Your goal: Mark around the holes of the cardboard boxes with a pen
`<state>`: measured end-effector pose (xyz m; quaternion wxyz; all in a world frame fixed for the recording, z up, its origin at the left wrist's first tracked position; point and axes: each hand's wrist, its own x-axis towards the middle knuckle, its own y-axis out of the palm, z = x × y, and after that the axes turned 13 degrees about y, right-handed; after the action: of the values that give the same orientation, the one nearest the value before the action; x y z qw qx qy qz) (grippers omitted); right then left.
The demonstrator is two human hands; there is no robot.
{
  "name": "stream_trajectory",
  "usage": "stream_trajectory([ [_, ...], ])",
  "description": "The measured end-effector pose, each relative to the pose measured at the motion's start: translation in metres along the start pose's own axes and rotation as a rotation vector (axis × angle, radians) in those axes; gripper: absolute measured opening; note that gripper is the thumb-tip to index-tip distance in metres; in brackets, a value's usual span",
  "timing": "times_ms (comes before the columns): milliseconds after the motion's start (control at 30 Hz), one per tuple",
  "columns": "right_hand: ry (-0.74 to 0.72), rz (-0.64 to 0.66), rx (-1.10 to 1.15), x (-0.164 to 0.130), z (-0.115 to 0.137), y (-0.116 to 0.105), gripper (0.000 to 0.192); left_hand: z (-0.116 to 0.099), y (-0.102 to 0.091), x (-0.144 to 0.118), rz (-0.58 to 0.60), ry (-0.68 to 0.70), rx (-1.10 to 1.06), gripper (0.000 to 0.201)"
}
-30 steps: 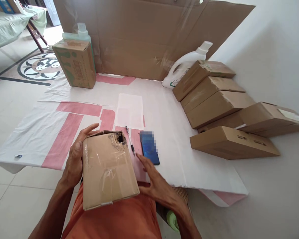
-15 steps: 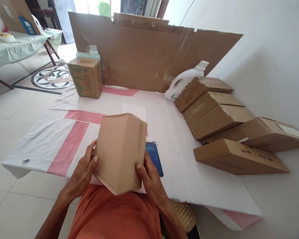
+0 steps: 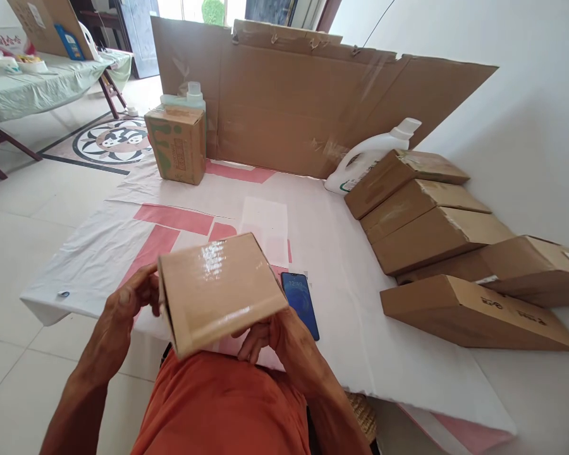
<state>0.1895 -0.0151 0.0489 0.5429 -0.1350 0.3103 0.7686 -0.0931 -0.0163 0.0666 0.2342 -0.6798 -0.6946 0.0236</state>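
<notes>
Supporting cardboard box (image 3: 222,291) with left hand (image 3: 121,313) curled against left end and right hand (image 3: 279,338) cupped under near right corner, some fingertips hidden. Holding it tilted over near edge of tabletop (image 3: 351,316), long axis roughly left to right, neither hand nearer. Can see phone (image 3: 300,306) beyond right hand, then paper sheet (image 3: 265,224).

A phone (image 3: 301,306) lies on the cloth-covered tabletop (image 3: 351,303); a white jug (image 3: 360,158) stands beside several cartons (image 3: 446,243), before a cardboard panel (image 3: 284,95).
</notes>
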Motion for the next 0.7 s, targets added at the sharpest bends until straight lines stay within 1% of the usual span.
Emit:
stream_trajectory([
  [67, 0.004, 0.007, -0.018, 0.011, -0.005, -0.001, 0.081, 0.011, 0.009, 0.009, -0.027, -0.061, -0.055, 0.079],
  [133, -0.02, -0.009, -0.065, 0.021, -0.01, -0.007, 0.08, 0.022, 0.016, 0.014, -0.046, -0.09, -0.02, 0.078],
  [200, -0.051, 0.006, -0.157, 0.024, -0.014, -0.014, 0.081, 0.032, 0.021, 0.011, -0.07, -0.091, 0.003, 0.081],
  [267, -0.065, 0.001, -0.301, 0.024, -0.016, -0.022, 0.073, 0.044, 0.027, 0.001, -0.097, -0.098, -0.027, 0.086],
  [333, -0.059, -0.047, -0.465, 0.025, -0.018, -0.026, 0.06, 0.057, 0.036, -0.015, -0.12, -0.121, -0.06, 0.091],
  [400, -0.051, -0.096, -0.582, 0.029, -0.02, -0.025, 0.052, 0.072, 0.046, -0.031, -0.115, -0.16, -0.096, 0.1],
  [467, -0.062, -0.091, -0.615, 0.038, -0.021, -0.021, 0.048, 0.088, 0.055, -0.043, -0.12, -0.22, -0.129, 0.109],
  [533, -0.084, -0.061, -0.618, 0.05, -0.019, -0.013, 0.04, 0.104, 0.058, -0.046, -0.182, -0.306, -0.144, 0.113],
  [600, -0.115, -0.023, -0.643, 0.065, -0.009, -0.004, 0.033, 0.119, 0.053, -0.039, -0.28, -0.359, -0.147, 0.113],
  [633, -0.137, -0.009, -0.656, 0.074, -0.002, 0.001, 0.031, 0.125, 0.049, -0.031, -0.319, -0.362, -0.145, 0.111],
  [700, -0.194, 0.001, -0.658, 0.094, 0.017, 0.009, 0.031, 0.135, 0.038, -0.007, -0.343, -0.33, -0.14, 0.106],
])
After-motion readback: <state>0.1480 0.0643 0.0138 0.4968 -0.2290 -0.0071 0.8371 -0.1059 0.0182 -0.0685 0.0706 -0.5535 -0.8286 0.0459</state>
